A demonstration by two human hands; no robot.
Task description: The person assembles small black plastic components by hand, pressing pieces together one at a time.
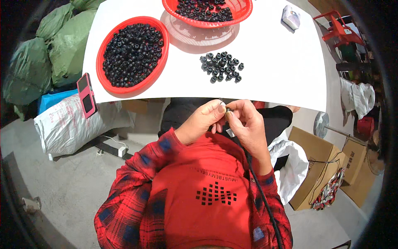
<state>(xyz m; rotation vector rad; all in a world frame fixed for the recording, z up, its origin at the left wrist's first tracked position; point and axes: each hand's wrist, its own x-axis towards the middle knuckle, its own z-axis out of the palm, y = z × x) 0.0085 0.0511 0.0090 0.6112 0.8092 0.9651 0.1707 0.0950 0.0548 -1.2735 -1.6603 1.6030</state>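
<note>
My left hand (203, 119) and my right hand (250, 124) meet just off the table's near edge, fingertips close together. Thumb and forefinger of the right hand pinch a small black part (229, 110), mostly covered by the fingers. The left hand is closed in a pinch beside it; a whitish bit (223, 105) shows at its thumb tip, and what it grips is hidden. Ahead on the white table (273, 66) lies a loose pile of small black ring-ended plastic parts (222, 66). Many similar parts fill a round red tray (100, 68) at left.
A red slotted basket (248, 12) with more black parts stands at the far middle. A white packet (291, 18) lies far right. A pink phone case (86, 95) is at the left edge. Sacks (70, 124) flank the left, a cardboard box (317, 159) the right. A black cable (265, 199) crosses my right side.
</note>
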